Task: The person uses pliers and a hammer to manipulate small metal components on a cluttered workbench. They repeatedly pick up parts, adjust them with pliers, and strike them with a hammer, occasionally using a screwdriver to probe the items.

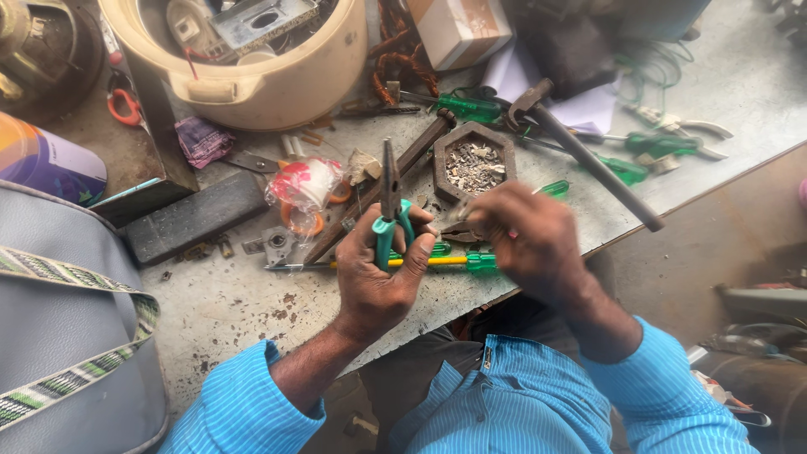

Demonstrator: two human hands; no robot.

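My left hand (380, 273) grips needle-nose pliers (391, 189) by their teal handles, jaws pointing up and away from me. Close beside it, my right hand (523, 242) is blurred and closed around a small dark metal part with a reddish bit; what it is I cannot tell. Both hands hover over the front edge of a worn grey workbench (227, 307). Under them lies a screwdriver (454, 261) with a green and yellow handle. Just beyond the right hand sits a hexagonal wooden dish (473, 164) holding metal scraps.
A hammer (588, 160) lies right of the dish, with green-handled tools (651, 145) behind it. A cream appliance shell (252, 71) full of parts stands at the back. A dark block (197, 217), a tape bundle (304, 192) and a grey bag (67, 328) lie left.
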